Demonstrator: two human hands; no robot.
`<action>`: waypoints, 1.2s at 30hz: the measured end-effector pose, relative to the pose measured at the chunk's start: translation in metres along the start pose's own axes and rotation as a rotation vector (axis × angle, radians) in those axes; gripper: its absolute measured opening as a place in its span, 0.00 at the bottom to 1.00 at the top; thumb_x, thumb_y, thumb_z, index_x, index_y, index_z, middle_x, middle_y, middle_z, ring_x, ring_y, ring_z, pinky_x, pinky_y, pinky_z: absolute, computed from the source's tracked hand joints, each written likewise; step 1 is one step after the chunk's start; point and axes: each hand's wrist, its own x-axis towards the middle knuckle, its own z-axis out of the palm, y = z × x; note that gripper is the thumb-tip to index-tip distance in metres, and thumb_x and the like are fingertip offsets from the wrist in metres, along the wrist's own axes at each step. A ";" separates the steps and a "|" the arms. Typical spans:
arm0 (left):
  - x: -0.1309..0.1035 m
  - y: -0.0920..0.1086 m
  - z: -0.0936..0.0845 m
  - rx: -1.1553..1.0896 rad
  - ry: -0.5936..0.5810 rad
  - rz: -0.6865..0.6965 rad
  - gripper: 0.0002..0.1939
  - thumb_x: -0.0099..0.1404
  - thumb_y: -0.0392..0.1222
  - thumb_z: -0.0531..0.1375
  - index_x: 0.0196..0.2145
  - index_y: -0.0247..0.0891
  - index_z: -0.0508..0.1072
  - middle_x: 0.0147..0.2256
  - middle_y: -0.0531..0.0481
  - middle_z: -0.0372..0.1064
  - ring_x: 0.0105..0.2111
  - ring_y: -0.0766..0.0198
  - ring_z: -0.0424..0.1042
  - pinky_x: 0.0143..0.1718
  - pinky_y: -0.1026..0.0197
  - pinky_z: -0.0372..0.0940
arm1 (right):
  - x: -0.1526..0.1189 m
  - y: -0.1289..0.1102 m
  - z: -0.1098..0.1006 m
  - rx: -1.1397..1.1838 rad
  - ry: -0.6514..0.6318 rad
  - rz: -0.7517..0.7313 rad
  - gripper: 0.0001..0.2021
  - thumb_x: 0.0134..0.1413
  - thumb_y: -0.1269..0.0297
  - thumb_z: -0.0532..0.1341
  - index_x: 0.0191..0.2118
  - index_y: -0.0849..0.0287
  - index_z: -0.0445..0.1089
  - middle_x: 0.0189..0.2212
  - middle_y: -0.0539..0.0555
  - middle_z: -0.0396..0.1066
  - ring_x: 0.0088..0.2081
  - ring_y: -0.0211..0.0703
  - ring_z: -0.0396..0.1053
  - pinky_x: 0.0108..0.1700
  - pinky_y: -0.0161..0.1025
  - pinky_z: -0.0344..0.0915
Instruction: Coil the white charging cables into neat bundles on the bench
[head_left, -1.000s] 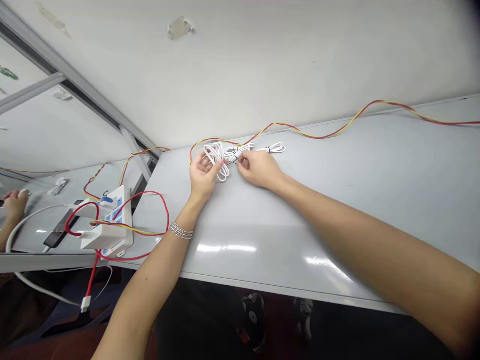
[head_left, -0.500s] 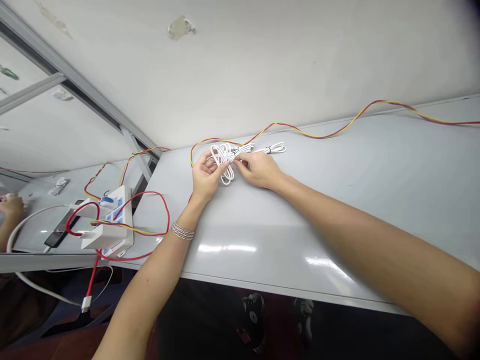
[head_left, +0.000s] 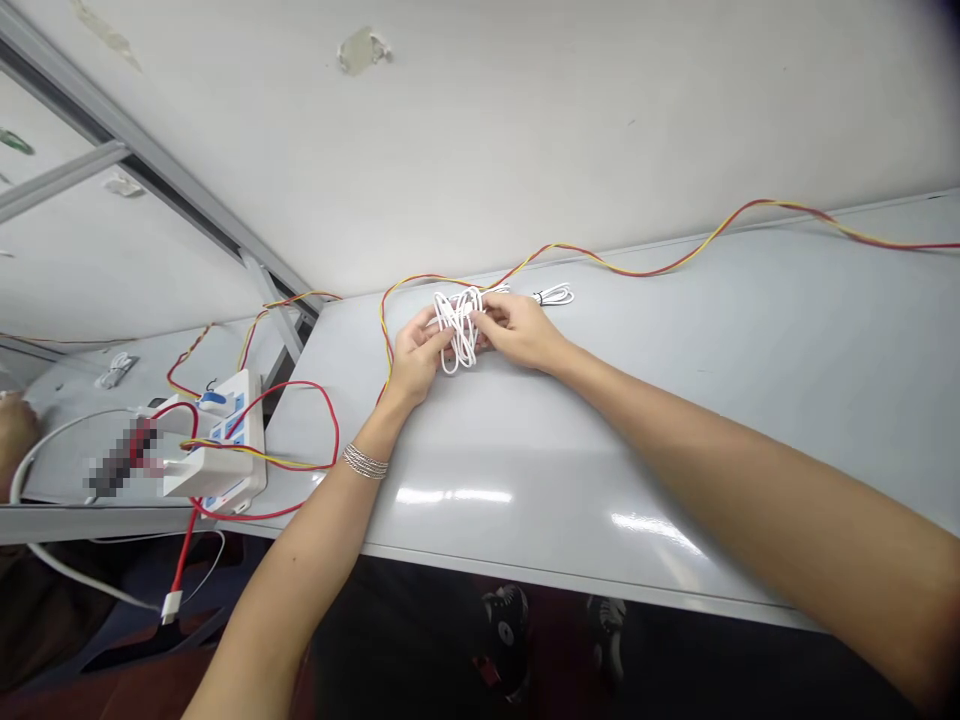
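Observation:
A coiled white cable [head_left: 459, 335] hangs in loops between my two hands, just above the grey table near the wall. My left hand [head_left: 416, 355] is closed on its left side, the thumb lying across the loops. From the right, my right hand [head_left: 521, 328] pinches the coil between thumb and fingers. Some fingertips are hidden behind the loops. Behind my right hand lies another bundled white cable [head_left: 555, 294] with a dark tie around it. More white strands show just above my right fingers, partly hidden.
Along the wall runs a twisted red and yellow wire [head_left: 645, 273]. A white power strip [head_left: 251, 440] with plugs and red wires stands at the left. Beyond it, another white cable bundle [head_left: 116, 370] lies near another person's hand [head_left: 16, 425]. The table's front edge [head_left: 562, 582] runs below my arms.
The coil has shifted slightly right and its loops have spread. My right hand now grips the coil's right side, and my left hand has moved slightly right.

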 end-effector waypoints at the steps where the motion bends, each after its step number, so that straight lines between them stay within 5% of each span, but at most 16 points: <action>1: 0.000 0.000 0.000 -0.016 0.004 -0.002 0.28 0.53 0.49 0.75 0.47 0.38 0.72 0.38 0.46 0.80 0.43 0.49 0.81 0.48 0.45 0.77 | 0.001 0.001 0.000 0.047 0.013 0.010 0.13 0.64 0.55 0.58 0.36 0.58 0.72 0.29 0.53 0.71 0.31 0.42 0.66 0.35 0.39 0.62; 15: 0.003 -0.003 0.000 0.051 0.017 0.035 0.23 0.57 0.53 0.72 0.41 0.39 0.70 0.34 0.48 0.79 0.36 0.54 0.82 0.41 0.51 0.78 | 0.003 -0.008 -0.005 0.133 0.047 0.060 0.14 0.59 0.63 0.56 0.23 0.59 0.63 0.20 0.48 0.59 0.25 0.35 0.56 0.30 0.37 0.54; 31: 0.002 -0.004 0.005 0.164 0.007 0.100 0.28 0.47 0.49 0.77 0.41 0.37 0.73 0.36 0.49 0.77 0.32 0.65 0.77 0.33 0.64 0.73 | 0.002 -0.010 -0.005 0.095 0.008 0.069 0.16 0.57 0.64 0.56 0.19 0.57 0.58 0.17 0.47 0.56 0.23 0.35 0.54 0.28 0.37 0.52; 36: 0.001 -0.002 0.004 0.197 -0.002 0.109 0.27 0.50 0.51 0.76 0.42 0.36 0.75 0.35 0.48 0.76 0.32 0.62 0.76 0.35 0.60 0.73 | 0.001 -0.011 -0.006 0.095 0.002 0.071 0.16 0.57 0.63 0.57 0.20 0.57 0.59 0.18 0.47 0.57 0.24 0.36 0.55 0.28 0.37 0.53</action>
